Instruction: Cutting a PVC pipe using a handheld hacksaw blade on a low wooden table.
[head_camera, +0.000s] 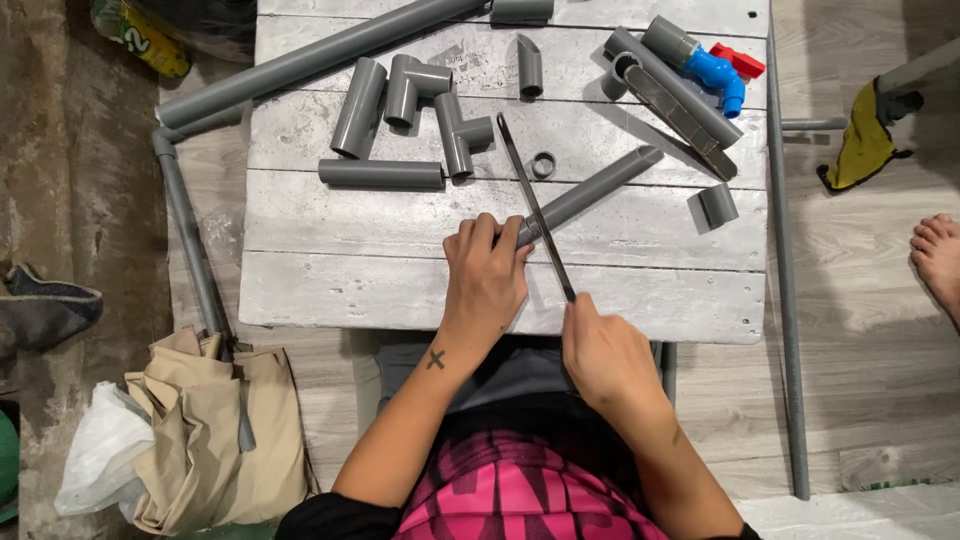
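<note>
My left hand (487, 272) presses down on the near end of a grey plastic pipe (598, 186) that lies slantwise on a whitewashed plank table (350, 290). A thin dark saw blade (533, 205) crosses that pipe right beside my left fingers, and my right hand (603, 352) grips its near end. A small grey ring (543, 165) lies just beyond the blade. Near the far right stands a blue valve with a red handle (722, 75) joined to a grey pipe.
Several grey pipe pieces and tee fittings (462, 133) lie on the far left of the table, with a long pipe (310, 60) slanting behind them. A tan bag (215, 430) sits on the floor at left. Another person's bare foot (940, 255) shows at right.
</note>
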